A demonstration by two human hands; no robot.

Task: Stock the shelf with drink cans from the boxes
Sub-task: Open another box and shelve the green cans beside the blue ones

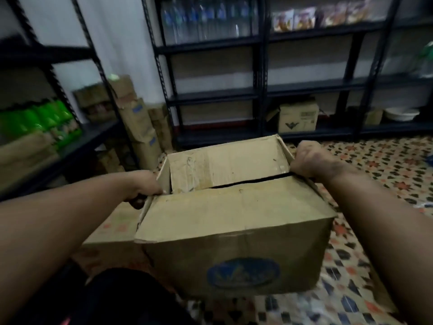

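Note:
A worn brown cardboard box (236,233) with a blue oval logo on its near side fills the middle of the view, held up in front of me. Its near top flap lies flat and the far flap stands up, so the contents are hidden. My left hand (143,186) grips the box's left end, fingers curled under the edge. My right hand (309,158) is closed on the box's far right corner. The dark metal shelf (210,95) stands ahead against the wall, its middle levels bare. No cans are visible.
Water bottles (206,19) and snack packets (304,17) fill the top shelf level. A small carton (297,118) and a white bowl (400,113) sit on the bottom level. Stacked cartons (138,123) stand in the corner, green packs (46,120) on the left rack. Another carton (112,231) lies on the patterned floor.

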